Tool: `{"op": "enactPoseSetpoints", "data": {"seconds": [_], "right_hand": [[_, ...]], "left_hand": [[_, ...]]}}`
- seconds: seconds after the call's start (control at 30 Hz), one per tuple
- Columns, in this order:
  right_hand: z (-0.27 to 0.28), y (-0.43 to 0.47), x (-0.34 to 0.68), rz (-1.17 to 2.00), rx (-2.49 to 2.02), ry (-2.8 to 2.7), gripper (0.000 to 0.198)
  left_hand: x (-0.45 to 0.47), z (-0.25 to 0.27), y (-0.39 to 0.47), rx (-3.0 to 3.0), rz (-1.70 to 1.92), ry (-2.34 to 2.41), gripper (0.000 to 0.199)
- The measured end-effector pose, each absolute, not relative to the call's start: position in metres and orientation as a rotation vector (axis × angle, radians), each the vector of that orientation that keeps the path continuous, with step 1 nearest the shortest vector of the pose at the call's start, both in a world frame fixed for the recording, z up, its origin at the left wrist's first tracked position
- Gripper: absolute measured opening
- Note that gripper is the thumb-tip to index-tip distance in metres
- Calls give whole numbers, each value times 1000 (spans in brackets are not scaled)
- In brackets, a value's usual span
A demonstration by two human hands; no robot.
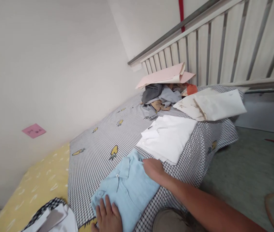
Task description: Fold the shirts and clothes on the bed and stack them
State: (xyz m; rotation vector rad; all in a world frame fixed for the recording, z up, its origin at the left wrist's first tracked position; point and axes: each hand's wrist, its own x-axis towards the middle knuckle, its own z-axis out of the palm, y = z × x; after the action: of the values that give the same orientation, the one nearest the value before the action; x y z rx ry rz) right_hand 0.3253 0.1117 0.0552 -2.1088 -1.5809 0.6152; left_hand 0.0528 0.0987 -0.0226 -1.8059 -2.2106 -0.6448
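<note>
A light blue collared shirt (129, 190), folded into a rough rectangle, lies on the checked bedsheet (95, 164), its collar pointing away from me. My left hand (109, 215) rests flat on the shirt's lower left part, fingers spread. At the shirt's upper right edge, beside the collar, my right hand (153, 169) is closed with the fingers curled under and the fabric at them; the fingertips are hidden. Just beyond my right hand is a folded white shirt (173, 135) with a small dark label at its collar.
Crumpled grey and tan clothes (161, 95) lie at the far end under pink card (163, 75). A stained white sheet (216, 106) lies at the right. White and checked cloth (57, 219) is at lower left. A slatted white rail (214, 48) bounds the far right.
</note>
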Motion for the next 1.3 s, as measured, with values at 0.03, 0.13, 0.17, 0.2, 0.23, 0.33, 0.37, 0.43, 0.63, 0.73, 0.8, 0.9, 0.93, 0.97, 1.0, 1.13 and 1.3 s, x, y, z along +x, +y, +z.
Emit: {"op": "enactPoseSetpoints", "data": {"seconds": [0.03,0.13,0.17,0.2,0.23,0.33,0.37,0.43,0.63,0.73,0.8,0.9,0.93,0.97,1.0,1.13,1.3], "right_hand": [[56,115,326,648,-2097,-1572,35],[57,124,332,735,-2030,-1549,37],[57,126,335,763,-2016,-1540,39],[57,128,337,787,-2015,-1526,42],[56,128,340,807,-2022,-1509,46],[53,130,347,844,-2050,-1479,49],[52,130,349,850,-2053,-1476,49],[50,132,351,855,-2050,-1478,48],[46,138,349,849,-2017,-1514,38],[50,136,351,824,-2043,-1507,43],[54,132,353,790,-2087,-1472,52],[61,122,358,731,-2127,-1412,56],[63,118,359,712,-2125,-1401,55],[66,114,358,677,-2109,-1398,54],[69,110,356,618,-2083,-1406,54],[77,102,333,189,-1942,-1520,57],[62,117,305,173,-1807,-1784,60]], "left_hand": [[53,-22,98,-1803,-642,-2219,63],[53,-23,97,-1799,-636,-2220,63],[53,-23,97,-1802,-634,-2216,63],[53,-23,97,-1806,-631,-2213,63],[53,-23,97,-1813,-629,-2211,63],[52,-23,97,-1826,-622,-2212,63],[52,-23,97,-1826,-620,-2211,62],[51,-24,98,-1821,-614,-2211,61],[51,-25,100,-1799,-611,-2227,57],[54,-23,99,-1781,-606,-2228,60],[56,-22,99,-1757,-607,-2223,58],[57,-22,98,-1754,-609,-2223,56],[56,-21,97,-1769,-602,-2223,56],[55,-21,96,-1786,-595,-2222,57],[55,-21,96,-1801,-590,-2218,58],[51,-20,94,-1846,-602,-2201,62],[49,-23,96,-1849,-615,-2194,61]]}}
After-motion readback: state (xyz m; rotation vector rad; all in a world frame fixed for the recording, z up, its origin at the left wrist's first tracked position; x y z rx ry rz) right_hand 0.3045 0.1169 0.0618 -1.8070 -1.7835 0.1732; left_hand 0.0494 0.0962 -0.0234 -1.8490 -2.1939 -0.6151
